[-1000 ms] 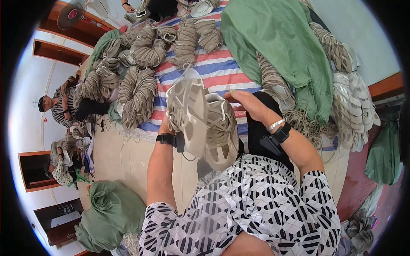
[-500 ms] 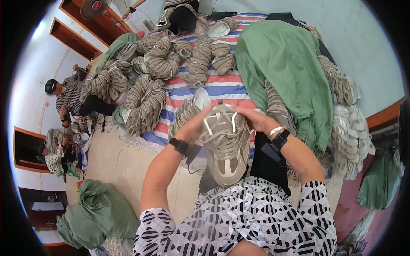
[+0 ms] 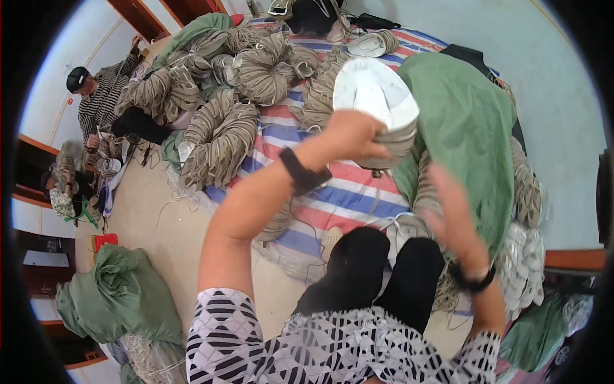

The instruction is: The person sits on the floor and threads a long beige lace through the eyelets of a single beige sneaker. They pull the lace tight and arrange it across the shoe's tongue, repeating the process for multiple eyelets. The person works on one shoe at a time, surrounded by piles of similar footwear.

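Note:
My left hand [image 3: 357,137] is closed on the side of a nested stack of beige shoe uppers [image 3: 398,144]. Its pale underside [image 3: 377,89] faces up and toward me, above the striped sheet. Lower and to the right, motion blurs my right hand [image 3: 453,221]; its fingers look stretched out, with the thumb apart and nothing held. Behind that hand another row of beige uppers [image 3: 425,185] is partly hidden. Between my knees and the sheet lies a pale shoe piece with a cord [image 3: 406,229].
Bundles of beige uppers [image 3: 220,137] cover the left of the striped sheet [image 3: 348,198]. A green cloth [image 3: 460,128] drapes over a pile at right. Stuffed green sacks [image 3: 121,294] stand at lower left. Two people sit along the left, one in a striped shirt [image 3: 105,105].
Both hands held the stack near my lap. Now my left hand has it farther out and to the right, turned underside up, and my right hand has let go. My view has shifted.

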A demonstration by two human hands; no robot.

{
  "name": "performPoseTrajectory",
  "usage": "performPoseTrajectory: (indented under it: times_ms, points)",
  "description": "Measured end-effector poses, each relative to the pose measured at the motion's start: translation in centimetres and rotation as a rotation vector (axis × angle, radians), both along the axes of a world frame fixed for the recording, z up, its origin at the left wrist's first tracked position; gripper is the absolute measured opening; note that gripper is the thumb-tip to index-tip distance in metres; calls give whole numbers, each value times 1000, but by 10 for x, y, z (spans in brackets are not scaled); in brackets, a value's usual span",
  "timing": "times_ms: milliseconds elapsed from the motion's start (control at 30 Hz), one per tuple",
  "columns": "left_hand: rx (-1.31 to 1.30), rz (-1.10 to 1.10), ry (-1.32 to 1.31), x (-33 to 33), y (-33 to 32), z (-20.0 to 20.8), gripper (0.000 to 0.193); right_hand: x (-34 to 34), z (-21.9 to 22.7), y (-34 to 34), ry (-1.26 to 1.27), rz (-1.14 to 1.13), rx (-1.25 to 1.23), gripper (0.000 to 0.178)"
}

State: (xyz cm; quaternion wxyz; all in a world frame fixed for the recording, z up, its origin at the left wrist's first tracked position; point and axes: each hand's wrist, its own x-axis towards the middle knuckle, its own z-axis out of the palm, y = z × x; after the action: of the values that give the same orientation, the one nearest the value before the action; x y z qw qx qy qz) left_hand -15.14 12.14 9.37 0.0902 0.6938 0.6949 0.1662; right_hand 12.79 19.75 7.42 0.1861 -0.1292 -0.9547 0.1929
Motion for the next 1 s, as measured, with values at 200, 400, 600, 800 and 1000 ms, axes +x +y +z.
performPoseTrajectory:
  times_ms: [200,400,600,800,1000]
  points:
    - [-11,19,517,-43,19,-281,7,64,-66,-61,-447,-14,19,36]
    - [-714,326,509,-107,-30,-399,27,83,-69,-45,-400,-147,-83,27]
    - [-167,0,558,-73,-51,-377,68,90,-61,-50,-352,-198,-85,26]
    - [-843,67,-541,78,-252,-319,49,113,-64,-60,-177,-179,-65,24]
    - [-935,865,-1306,184,-393,-149,52,131,-75,-65,-58,-156,-3,20]
